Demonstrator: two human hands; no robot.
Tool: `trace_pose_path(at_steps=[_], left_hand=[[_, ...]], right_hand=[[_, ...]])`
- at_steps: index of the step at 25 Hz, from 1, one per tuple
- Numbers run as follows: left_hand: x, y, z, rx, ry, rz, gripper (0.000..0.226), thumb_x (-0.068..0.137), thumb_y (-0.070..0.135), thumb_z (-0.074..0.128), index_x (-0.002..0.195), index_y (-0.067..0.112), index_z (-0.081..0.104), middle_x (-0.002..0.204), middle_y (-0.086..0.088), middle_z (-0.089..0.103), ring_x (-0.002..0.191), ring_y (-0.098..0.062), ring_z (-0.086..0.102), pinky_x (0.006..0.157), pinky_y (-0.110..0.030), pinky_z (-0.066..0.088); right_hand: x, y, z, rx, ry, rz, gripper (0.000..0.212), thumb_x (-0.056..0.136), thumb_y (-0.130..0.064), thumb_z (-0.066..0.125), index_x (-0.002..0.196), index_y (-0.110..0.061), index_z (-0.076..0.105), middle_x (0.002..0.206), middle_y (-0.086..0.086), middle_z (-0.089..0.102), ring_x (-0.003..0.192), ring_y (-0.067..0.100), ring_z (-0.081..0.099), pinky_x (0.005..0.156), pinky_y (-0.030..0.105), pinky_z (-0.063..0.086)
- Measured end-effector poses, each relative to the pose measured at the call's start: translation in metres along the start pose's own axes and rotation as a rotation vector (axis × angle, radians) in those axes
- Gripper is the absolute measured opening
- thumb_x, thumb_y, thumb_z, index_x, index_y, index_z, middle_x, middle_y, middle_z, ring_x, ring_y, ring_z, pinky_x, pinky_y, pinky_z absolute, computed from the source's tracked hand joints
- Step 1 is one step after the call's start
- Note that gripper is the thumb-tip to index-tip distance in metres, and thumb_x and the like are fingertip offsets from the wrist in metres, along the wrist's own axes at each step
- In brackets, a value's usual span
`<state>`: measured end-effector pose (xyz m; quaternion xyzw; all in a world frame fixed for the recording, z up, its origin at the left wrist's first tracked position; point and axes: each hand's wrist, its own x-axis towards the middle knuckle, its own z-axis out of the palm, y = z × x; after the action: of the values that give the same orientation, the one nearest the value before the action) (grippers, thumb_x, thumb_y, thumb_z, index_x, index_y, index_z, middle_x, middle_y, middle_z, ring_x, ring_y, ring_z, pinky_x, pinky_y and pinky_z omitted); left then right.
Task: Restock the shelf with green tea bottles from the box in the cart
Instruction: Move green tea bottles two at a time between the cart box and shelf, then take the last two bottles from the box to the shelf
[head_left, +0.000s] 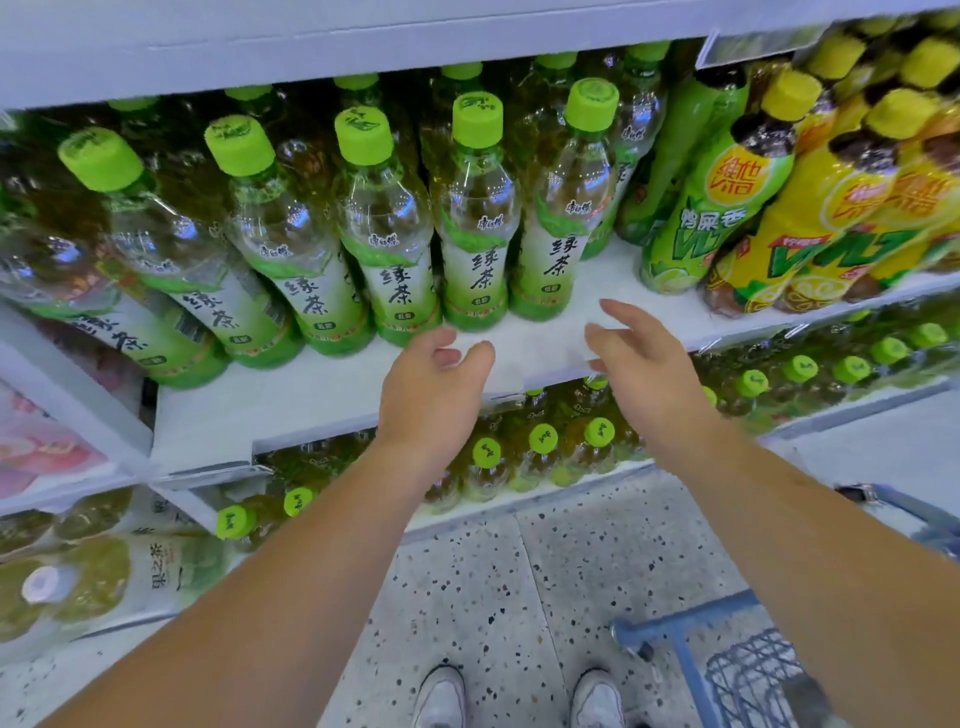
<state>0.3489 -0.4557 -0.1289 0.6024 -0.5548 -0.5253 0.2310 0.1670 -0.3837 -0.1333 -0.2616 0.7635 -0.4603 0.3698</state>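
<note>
Several green tea bottles (475, 218) with lime caps and green-white labels stand in a row on the white shelf (332, 395), more behind them. My left hand (434, 384) hovers over the bare front strip of the shelf, fingers loosely curled, holding nothing. My right hand (641, 361) is beside it, fingers relaxed and spread, also empty, just below the rightmost front bottle (563, 228). Neither hand touches a bottle. Only a corner of the blue cart (727, 660) shows at the lower right; the box is out of view.
Green and yellow lemon tea bottles (779, 208) fill the shelf's right end. The shelf below holds more green-capped bottles (543, 441). Larger packs (93, 582) sit at the lower left. My white shoes (519, 696) stand on speckled floor.
</note>
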Motion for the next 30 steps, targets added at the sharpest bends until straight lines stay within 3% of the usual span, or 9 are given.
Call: trace_pose_path(at_steps=[2,6,9,13,19,23,25,27,30], left_hand=[[-0.013,-0.001,-0.007,-0.008,-0.061,-0.030,0.070,0.076,0.061,0.058,0.139,0.030,0.055,0.114,0.021,0.056,0.112,-0.012,0.058,0.099,-0.042,0.048],[-0.049,-0.007,-0.019,0.015,-0.224,-0.048,0.071,0.085,0.067,0.055,0.143,0.028,0.051,0.114,0.024,0.054,0.101,0.004,0.053,0.086,-0.033,0.042],[-0.080,-0.009,-0.032,0.067,-0.295,-0.087,0.078,0.081,0.074,0.048,0.145,0.028,0.049,0.115,0.023,0.055,0.099,0.007,0.051,0.088,-0.035,0.038],[-0.129,0.000,-0.056,0.151,-0.378,-0.070,0.069,0.092,0.068,0.049,0.146,0.024,0.048,0.124,0.015,0.054,0.110,-0.009,0.052,0.090,-0.034,0.038],[-0.188,0.022,-0.075,0.155,-0.485,-0.040,0.055,0.100,0.057,0.051,0.143,0.022,0.051,0.134,0.007,0.054,0.114,-0.011,0.049,0.090,-0.033,0.036],[-0.228,0.037,-0.067,0.091,-0.571,-0.018,0.050,0.100,0.056,0.049,0.139,0.025,0.055,0.133,0.009,0.055,0.117,-0.011,0.052,0.088,-0.032,0.036],[-0.240,0.049,-0.056,0.096,-0.622,0.012,0.051,0.101,0.055,0.051,0.142,0.026,0.053,0.131,0.012,0.053,0.116,-0.008,0.050,0.087,-0.028,0.036],[-0.252,0.064,-0.038,0.126,-0.673,0.062,0.052,0.101,0.055,0.052,0.144,0.026,0.050,0.131,0.013,0.051,0.114,-0.007,0.048,0.089,-0.027,0.035],[-0.276,0.093,-0.003,0.183,-0.745,0.157,0.054,0.101,0.055,0.050,0.145,0.024,0.050,0.134,0.011,0.053,0.113,-0.006,0.049,0.087,-0.027,0.037]], right_hand=[[-0.024,0.004,-0.006,-0.034,0.007,0.036,0.045,0.096,-0.047,0.059,0.140,-0.035,0.053,0.114,-0.016,0.063,0.103,0.010,0.066,0.079,0.024,0.048],[-0.073,0.007,-0.019,-0.123,-0.022,0.140,0.056,0.098,-0.056,0.051,0.147,-0.029,0.047,0.121,-0.016,0.057,0.119,0.013,0.056,0.102,0.037,0.042],[-0.113,0.001,-0.031,-0.186,-0.063,0.234,0.061,0.099,-0.061,0.044,0.152,-0.032,0.040,0.132,-0.015,0.047,0.116,0.008,0.043,0.095,0.034,0.035],[-0.179,-0.018,-0.050,-0.128,-0.022,0.291,0.062,0.100,-0.061,0.043,0.155,-0.034,0.033,0.142,-0.010,0.043,0.127,0.013,0.043,0.096,0.034,0.034],[-0.262,-0.041,-0.085,-0.131,0.027,0.316,0.061,0.099,-0.066,0.038,0.154,-0.039,0.031,0.138,-0.015,0.040,0.120,0.008,0.039,0.089,0.030,0.036],[-0.307,-0.039,-0.122,-0.150,0.116,0.332,0.061,0.102,-0.058,0.042,0.156,-0.028,0.035,0.156,-0.006,0.041,0.140,0.016,0.040,0.115,0.038,0.033],[-0.326,-0.036,-0.140,-0.058,0.174,0.380,0.062,0.102,-0.058,0.043,0.155,-0.027,0.037,0.156,-0.006,0.041,0.143,0.019,0.040,0.119,0.045,0.031],[-0.344,-0.036,-0.163,-0.035,0.237,0.408,0.060,0.102,-0.058,0.043,0.153,-0.025,0.040,0.153,-0.006,0.044,0.138,0.018,0.043,0.116,0.042,0.035],[-0.369,-0.032,-0.206,-0.077,0.348,0.385,0.054,0.103,-0.055,0.041,0.147,-0.025,0.047,0.142,-0.006,0.051,0.124,0.012,0.048,0.097,0.025,0.040]])
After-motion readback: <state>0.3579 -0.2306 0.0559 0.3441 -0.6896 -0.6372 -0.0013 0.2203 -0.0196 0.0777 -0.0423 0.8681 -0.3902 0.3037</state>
